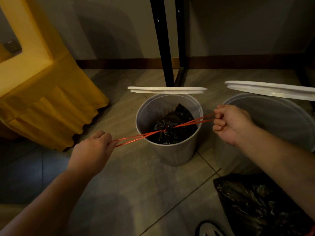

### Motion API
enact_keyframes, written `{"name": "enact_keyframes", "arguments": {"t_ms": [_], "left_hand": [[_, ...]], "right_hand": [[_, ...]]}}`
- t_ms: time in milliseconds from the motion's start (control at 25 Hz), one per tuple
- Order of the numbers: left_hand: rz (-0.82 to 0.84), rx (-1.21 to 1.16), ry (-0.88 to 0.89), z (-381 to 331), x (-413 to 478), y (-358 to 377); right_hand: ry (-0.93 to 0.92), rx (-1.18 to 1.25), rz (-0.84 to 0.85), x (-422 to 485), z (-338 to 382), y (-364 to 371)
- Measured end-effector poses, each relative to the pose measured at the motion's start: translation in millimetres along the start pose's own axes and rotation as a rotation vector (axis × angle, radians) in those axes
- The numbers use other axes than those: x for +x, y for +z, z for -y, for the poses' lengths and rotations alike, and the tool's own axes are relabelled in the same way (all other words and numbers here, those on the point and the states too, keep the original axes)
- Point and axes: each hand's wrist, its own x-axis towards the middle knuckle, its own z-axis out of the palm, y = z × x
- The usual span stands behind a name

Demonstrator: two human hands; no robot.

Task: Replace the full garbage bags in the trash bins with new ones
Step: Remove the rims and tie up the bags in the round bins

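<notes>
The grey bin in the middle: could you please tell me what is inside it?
A black garbage bag, its neck cinched by red drawstrings that the left hand and right hand grip. Its contents and the floor of the grey bin are hidden.

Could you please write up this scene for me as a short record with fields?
Left hand: grips one loop of the red drawstring, pulled taut
Right hand: grips its other loop
Middle bin: white lid raised; holds the black bag, neck cinched
Right bin: also open
Floor: second bag lies at lower right
</notes>
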Motion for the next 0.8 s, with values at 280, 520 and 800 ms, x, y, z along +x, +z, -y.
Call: {"name": "enact_keyframes", "arguments": {"t_ms": [280, 520, 800], "left_hand": [[-0.047, -1.062, -0.468, -46, 23, -38], [-0.008, -1.29, -0.091, -100, 28, -69], [-0.053, -1.172, -0.187, -95, 21, -43]], "right_hand": [[-0.36, -0.659, 0.409, -25, -22, 32], [-0.825, -1.566, 0.508, -38, -36, 59], [-0.984, -1.604, 0.503, -25, -46, 73]]}}
